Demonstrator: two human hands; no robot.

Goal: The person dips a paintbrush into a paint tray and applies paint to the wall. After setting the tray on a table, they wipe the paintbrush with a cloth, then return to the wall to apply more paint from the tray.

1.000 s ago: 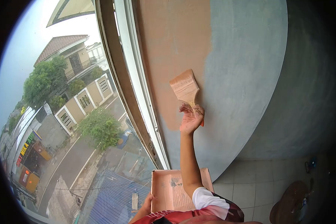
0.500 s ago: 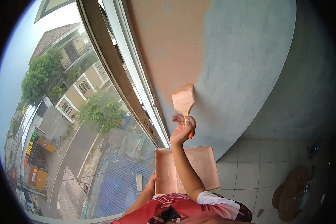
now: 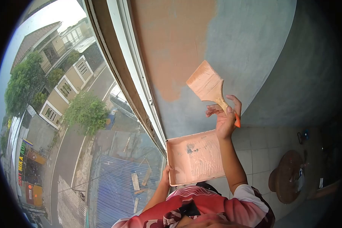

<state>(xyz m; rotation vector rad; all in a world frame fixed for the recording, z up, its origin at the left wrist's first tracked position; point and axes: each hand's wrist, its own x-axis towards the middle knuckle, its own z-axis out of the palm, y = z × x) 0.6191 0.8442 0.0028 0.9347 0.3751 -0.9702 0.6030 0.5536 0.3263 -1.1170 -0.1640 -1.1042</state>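
A wide paintbrush (image 3: 207, 81) coated in peach paint is held by its handle in my right hand (image 3: 227, 118), with the orange handle tip poking out below the palm. Its bristles point up and left, in front of the wall. My left hand (image 3: 166, 175) grips the left side of a paint tray (image 3: 170, 157), held near my body. Peach paint covers the tray's inside, with a grey patch near the far side and ridges on the right. Ahead, the grey wall (image 3: 239, 41) carries a peach painted area (image 3: 171, 41) on its left part.
A window frame (image 3: 131, 57) runs along the wall's left edge, with a street, trees and a blue corrugated roof (image 3: 116, 186) outside. To the lower right, a round brown stool-like object (image 3: 288, 176) stands on the tiled floor (image 3: 254, 152).
My right hand has moved right with the paintbrush, which has come away from the wall and tilted left. The tray has shifted slightly right and up, and more of its inside shows.
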